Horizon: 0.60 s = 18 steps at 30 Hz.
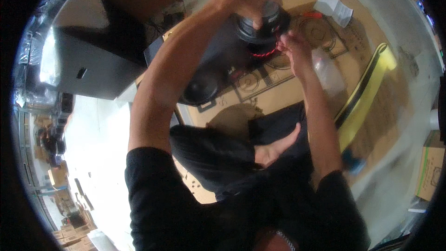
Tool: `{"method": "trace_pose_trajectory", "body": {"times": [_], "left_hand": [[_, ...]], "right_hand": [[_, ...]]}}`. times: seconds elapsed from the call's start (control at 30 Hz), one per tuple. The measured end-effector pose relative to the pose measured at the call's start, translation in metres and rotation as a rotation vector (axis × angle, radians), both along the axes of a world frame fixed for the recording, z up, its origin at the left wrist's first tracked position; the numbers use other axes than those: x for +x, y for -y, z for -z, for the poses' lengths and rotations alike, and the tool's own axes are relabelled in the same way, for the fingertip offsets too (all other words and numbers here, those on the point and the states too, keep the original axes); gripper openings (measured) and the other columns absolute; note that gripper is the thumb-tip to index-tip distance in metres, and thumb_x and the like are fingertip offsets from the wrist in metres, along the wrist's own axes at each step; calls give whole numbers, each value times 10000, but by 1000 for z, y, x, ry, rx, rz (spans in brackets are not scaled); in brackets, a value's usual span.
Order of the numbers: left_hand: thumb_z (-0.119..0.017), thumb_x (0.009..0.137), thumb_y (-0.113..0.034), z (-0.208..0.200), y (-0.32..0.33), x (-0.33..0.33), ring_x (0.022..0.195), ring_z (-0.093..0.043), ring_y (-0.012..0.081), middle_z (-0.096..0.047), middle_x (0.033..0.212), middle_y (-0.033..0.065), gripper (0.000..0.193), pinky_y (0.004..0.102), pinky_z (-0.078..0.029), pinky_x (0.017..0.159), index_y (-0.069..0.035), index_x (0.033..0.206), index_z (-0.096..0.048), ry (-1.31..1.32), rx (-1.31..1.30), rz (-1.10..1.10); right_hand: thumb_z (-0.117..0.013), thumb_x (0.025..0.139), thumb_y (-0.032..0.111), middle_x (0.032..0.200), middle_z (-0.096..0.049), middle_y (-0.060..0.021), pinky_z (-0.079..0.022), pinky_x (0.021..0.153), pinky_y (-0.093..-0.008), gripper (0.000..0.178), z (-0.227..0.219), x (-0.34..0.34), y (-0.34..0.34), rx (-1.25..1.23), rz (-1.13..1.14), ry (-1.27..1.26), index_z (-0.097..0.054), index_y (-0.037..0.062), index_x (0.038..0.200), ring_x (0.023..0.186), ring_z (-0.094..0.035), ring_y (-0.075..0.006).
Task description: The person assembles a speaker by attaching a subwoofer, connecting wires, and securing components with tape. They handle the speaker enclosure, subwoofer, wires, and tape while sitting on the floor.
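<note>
Working over the black speaker cabinet [211,55], I hold the loudspeaker driver [268,24], left hand [251,5] curled around it. Right hand [296,49]: fingers nearly closed at the red-black wire [265,55]; pinch indeterminable. Steady driver, slack wire.

Dim centre, glaring floor [100,144] at left, slight blur, bent edges

Black speaker driver [271,13] above red wire [264,55]
</note>
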<state>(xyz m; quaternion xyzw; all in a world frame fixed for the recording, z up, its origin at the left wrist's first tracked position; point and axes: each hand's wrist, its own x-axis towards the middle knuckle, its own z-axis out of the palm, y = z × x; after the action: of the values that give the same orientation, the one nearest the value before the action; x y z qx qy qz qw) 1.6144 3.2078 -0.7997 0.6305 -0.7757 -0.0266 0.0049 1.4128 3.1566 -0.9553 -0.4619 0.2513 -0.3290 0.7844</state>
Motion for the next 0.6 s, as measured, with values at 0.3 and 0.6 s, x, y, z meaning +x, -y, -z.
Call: {"method": "trace_pose_trajectory", "body": {"times": [0.3, 0.6], "left_hand": [[-804, 576, -523, -15, -4, -31, 1197, -634, 405, -672, 1235, 254, 972, 470, -517, 1024, -29, 1383, -581, 34, -33, -537], [-774, 627, -729, 17, 17, -10, 1215, -633, 420, -660, 1257, 282, 1090, 479, -515, 1039, 35, 1377, -572, 76, -151, -730]], "right_hand": [[-660, 951, 100, 1058, -657, -93, -531, 863, -332, 274, -24, 19, 48, -4, 183, -12, -605, 1, 1201, 952, -651, -192], [-641, 962, 133, 1166, -650, -128, -506, 972, -348, 310, -19, 6, 68, -187, 224, -102, -607, -16, 1231, 1058, -631, -212]]}}
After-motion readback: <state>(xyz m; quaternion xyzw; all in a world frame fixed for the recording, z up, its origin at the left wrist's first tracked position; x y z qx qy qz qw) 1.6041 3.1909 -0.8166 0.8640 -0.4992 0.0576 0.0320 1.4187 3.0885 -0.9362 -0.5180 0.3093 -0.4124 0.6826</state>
